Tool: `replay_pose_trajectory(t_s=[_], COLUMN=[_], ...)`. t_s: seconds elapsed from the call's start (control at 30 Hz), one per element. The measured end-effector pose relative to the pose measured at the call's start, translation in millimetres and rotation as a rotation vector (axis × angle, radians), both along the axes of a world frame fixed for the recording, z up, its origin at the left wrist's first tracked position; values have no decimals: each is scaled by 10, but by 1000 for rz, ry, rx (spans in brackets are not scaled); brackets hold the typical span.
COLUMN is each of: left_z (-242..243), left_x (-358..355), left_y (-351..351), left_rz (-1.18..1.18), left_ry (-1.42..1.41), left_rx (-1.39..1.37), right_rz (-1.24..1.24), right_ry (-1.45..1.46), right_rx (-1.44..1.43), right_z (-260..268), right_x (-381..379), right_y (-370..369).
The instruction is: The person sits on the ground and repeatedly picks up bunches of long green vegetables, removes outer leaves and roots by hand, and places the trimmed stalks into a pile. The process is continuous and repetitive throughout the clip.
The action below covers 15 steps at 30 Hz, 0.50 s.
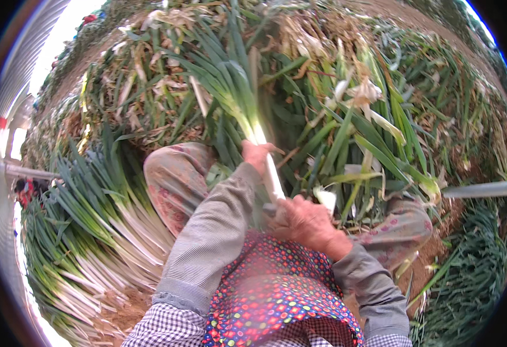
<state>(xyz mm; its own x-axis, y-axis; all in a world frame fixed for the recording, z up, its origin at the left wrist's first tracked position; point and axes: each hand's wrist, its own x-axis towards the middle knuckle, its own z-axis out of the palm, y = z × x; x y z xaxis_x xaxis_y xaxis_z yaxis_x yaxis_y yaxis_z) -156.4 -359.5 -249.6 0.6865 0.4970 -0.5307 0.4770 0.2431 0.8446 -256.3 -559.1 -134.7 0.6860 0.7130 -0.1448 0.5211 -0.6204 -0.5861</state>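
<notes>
A long green onion point(272, 175) with a white shank and fanned green leaves slants up and away in front of me. My left hand point(257, 155) is wrapped around the shank just below the leaves. At the shank's lower end, my right hand point(302, 220) is closed, with its fingers against the onion. A small blunt grey object point(270, 210) juts out of that fist; most of it is hidden by the fingers, so its kind is unclear. Both hands are above my lap, over a dotted colourful apron point(275, 299).
Trimmed green onions point(114, 243) lie in a row on the soil at my left. Heaped leaves and peelings point(149, 86) spread ahead. Loose onions with dry skins point(374, 126) lie front right. More green leaves point(465, 269) are at my right, near a metal pole point(481, 189).
</notes>
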Motion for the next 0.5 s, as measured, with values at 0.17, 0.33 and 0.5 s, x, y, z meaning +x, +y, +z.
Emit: replay_pose_trajectory(t_s=[0.17, 0.33, 0.5], left_z=[-108, -207, 1182], left_x=[-22, -230, -771], left_y=[105, 865, 860], left_rz=[34, 63, -194], left_ry=[60, -148, -212], left_rx=[244, 73, -341], right_rz=[214, 379, -214], right_ry=[-54, 400, -275], right_rx=[-9, 514, 42], right_z=[-17, 842, -318], right_x=[38, -270, 770], right_y=[214, -94, -1274])
